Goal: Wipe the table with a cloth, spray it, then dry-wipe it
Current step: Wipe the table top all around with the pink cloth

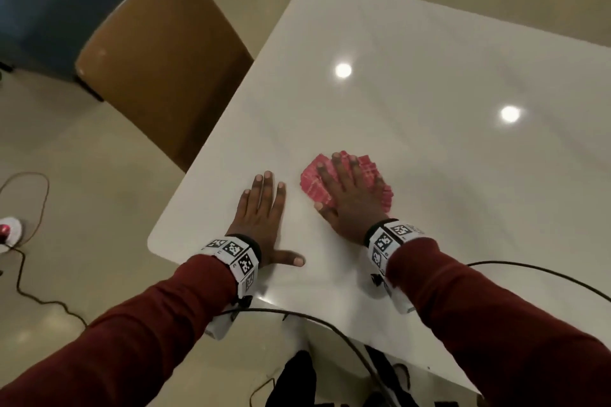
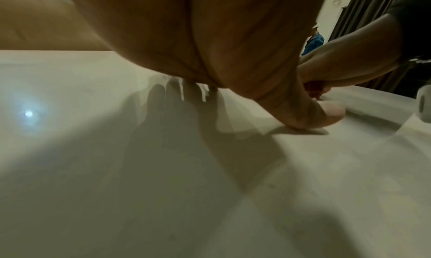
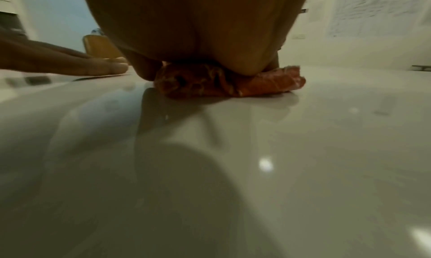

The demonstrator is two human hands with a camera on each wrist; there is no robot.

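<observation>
R grip [image 1: 347,190] flat on cloth [image 1: 310,183], table [image 1: 429,59].

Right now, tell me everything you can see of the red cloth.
The red cloth is a pinkish-red fabric with pale checked lines, bunched into a crumpled wad rather than spread flat. It lies on the glossy white table, toward the near side. The right hand presses on it with straight, spread fingers, covering its middle; its edges stick out round the hand. In the right wrist view its folds bulge under the palm. The left hand lies flat beside it, apart.
</observation>
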